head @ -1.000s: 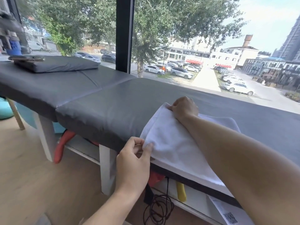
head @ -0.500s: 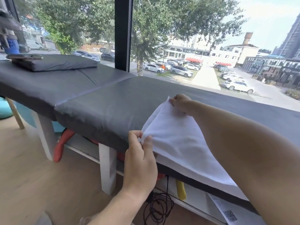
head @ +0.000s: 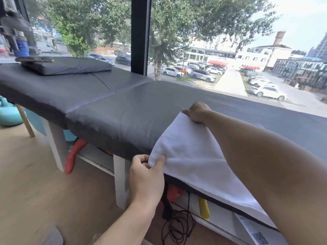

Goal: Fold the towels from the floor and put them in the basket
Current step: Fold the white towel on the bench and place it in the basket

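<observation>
A white towel (head: 191, 156) lies on the black padded table (head: 123, 110), its near edge hanging over the table's front. My left hand (head: 146, 175) pinches the towel's near left corner at the table's front edge. My right hand (head: 198, 112) grips the far left corner, held a little above the table top. My right forearm crosses over the towel and hides its right part. No basket is in view.
A black pillow (head: 70, 66) with a phone (head: 34, 59) on it sits at the table's far left end. Under the table are a white shelf (head: 99, 160), red and yellow items and a coiled black cable (head: 177, 227). A large window runs behind the table. Wooden floor lies left.
Both hands have lifted the towel's left edge off the table and drawn it slightly to the right. The left hand has risen and closed tighter on its corner.
</observation>
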The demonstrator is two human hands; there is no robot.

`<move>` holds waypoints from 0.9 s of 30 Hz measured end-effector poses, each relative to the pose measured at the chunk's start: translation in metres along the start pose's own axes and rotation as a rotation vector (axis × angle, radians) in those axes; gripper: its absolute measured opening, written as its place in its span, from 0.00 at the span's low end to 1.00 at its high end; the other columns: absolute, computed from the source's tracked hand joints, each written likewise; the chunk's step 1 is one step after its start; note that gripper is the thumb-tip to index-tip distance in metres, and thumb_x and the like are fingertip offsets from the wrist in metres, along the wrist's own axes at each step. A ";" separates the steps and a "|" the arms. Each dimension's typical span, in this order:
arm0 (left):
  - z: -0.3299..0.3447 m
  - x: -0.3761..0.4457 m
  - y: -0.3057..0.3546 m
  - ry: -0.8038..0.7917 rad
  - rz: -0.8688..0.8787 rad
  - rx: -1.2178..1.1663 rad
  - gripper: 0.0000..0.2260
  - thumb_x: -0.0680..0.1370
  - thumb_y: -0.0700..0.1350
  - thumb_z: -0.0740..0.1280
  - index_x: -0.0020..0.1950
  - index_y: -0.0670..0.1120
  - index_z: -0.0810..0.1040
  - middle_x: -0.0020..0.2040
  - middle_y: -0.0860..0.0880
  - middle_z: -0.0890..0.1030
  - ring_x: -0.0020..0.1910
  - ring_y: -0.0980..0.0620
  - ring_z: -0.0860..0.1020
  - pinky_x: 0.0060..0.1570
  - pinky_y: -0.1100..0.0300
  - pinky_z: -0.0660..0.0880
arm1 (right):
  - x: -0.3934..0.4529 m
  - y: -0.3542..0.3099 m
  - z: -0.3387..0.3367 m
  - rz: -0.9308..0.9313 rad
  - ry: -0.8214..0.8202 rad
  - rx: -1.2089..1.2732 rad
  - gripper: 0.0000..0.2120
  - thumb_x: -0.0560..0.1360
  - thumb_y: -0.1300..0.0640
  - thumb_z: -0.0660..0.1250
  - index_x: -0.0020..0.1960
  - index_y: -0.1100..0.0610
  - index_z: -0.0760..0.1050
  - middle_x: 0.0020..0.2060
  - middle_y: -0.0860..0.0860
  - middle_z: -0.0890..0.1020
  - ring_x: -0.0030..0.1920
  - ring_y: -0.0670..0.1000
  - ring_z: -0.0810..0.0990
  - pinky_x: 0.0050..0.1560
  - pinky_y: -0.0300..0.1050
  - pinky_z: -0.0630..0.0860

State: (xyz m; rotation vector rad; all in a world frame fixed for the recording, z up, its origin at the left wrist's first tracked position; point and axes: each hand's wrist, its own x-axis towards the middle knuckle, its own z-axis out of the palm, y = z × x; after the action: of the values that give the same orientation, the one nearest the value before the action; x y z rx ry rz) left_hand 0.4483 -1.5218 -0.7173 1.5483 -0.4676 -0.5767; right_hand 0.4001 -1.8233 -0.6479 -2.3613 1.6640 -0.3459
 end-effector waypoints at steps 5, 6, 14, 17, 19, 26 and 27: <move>-0.006 0.010 0.001 -0.100 -0.058 0.054 0.20 0.73 0.55 0.74 0.34 0.42 0.71 0.27 0.53 0.67 0.27 0.53 0.64 0.32 0.58 0.60 | -0.003 -0.003 -0.008 -0.014 -0.107 -0.160 0.35 0.77 0.31 0.59 0.60 0.63 0.80 0.56 0.58 0.81 0.58 0.60 0.79 0.54 0.46 0.72; -0.006 0.010 0.001 -0.132 -0.067 0.043 0.22 0.73 0.55 0.75 0.34 0.40 0.71 0.28 0.52 0.67 0.28 0.53 0.63 0.33 0.58 0.59 | -0.004 -0.003 -0.011 -0.017 -0.139 -0.199 0.37 0.77 0.31 0.57 0.62 0.63 0.79 0.59 0.59 0.80 0.60 0.61 0.78 0.56 0.46 0.72; -0.012 0.020 0.012 -0.017 0.271 0.220 0.10 0.71 0.54 0.77 0.36 0.50 0.81 0.32 0.58 0.81 0.34 0.54 0.79 0.37 0.56 0.75 | -0.044 0.044 -0.074 0.051 -0.336 -0.567 0.25 0.75 0.37 0.63 0.57 0.57 0.78 0.46 0.54 0.80 0.43 0.55 0.79 0.43 0.43 0.73; 0.000 0.031 0.023 -0.071 0.340 0.314 0.10 0.70 0.53 0.78 0.36 0.51 0.81 0.33 0.57 0.83 0.38 0.53 0.81 0.40 0.56 0.76 | -0.064 0.100 -0.110 0.239 -0.490 -0.528 0.07 0.74 0.56 0.68 0.48 0.60 0.77 0.35 0.55 0.77 0.32 0.52 0.73 0.32 0.41 0.70; 0.014 0.032 0.030 -0.134 0.369 0.379 0.10 0.70 0.53 0.79 0.36 0.51 0.81 0.34 0.57 0.83 0.38 0.52 0.81 0.42 0.56 0.77 | -0.080 0.140 -0.133 0.387 -0.629 -0.411 0.13 0.72 0.55 0.71 0.51 0.62 0.76 0.40 0.60 0.75 0.34 0.53 0.71 0.31 0.42 0.68; 0.072 0.025 0.081 -0.454 0.114 0.305 0.10 0.73 0.48 0.77 0.49 0.43 0.84 0.29 0.50 0.75 0.23 0.55 0.70 0.24 0.64 0.63 | -0.149 0.218 -0.196 0.506 -0.618 0.050 0.06 0.73 0.56 0.76 0.44 0.55 0.79 0.34 0.48 0.80 0.30 0.45 0.77 0.21 0.33 0.59; 0.079 0.026 0.090 -0.473 0.081 0.291 0.12 0.75 0.47 0.75 0.52 0.41 0.83 0.28 0.50 0.75 0.21 0.56 0.69 0.23 0.65 0.63 | -0.155 0.224 -0.199 0.489 -0.554 0.121 0.07 0.73 0.57 0.76 0.43 0.56 0.78 0.33 0.48 0.81 0.30 0.45 0.79 0.21 0.34 0.60</move>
State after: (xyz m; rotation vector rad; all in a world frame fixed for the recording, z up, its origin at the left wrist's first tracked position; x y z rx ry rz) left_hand 0.4250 -1.6055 -0.6310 1.6548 -1.0055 -0.8435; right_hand 0.0863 -1.7608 -0.5407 -1.6672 1.7799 0.2663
